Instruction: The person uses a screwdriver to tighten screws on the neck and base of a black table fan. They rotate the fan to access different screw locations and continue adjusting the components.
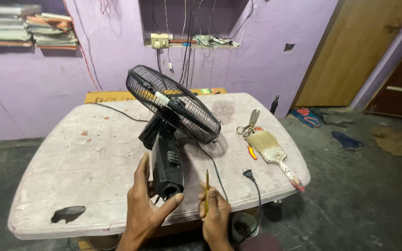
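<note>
The black table fan [173,130] lies tilted on the worn white table [70,162], its wire grille [173,104] raised away from the person and the open lower end of its stand column [167,169] pointing toward them.

Left hand [147,204]: fingers spread and wrapped around the column's lower end, thumb [173,201] pressed just under the opening, the other fingers lying up the column's left side. The hand is grasping the column, not clenched.

Right hand [216,211]: fingers pinched around a thin yellow-handled screwdriver [207,188], held upright, its tip above the fingers and just right of the column, not touching it.

Beyond the right fingers lie the fan's power cord [217,169] and plug [247,174], unplugged on the table. Farther off: scissors [249,124], a wide paintbrush [273,155], a small red-handled tool [252,152].

Step in hand, as judged: the fan is steadied for work at the column base, tool not yet applied. The next move calls for turning the tip down toward the opening beside the left thumb while the left grip stops the column rolling.
</note>
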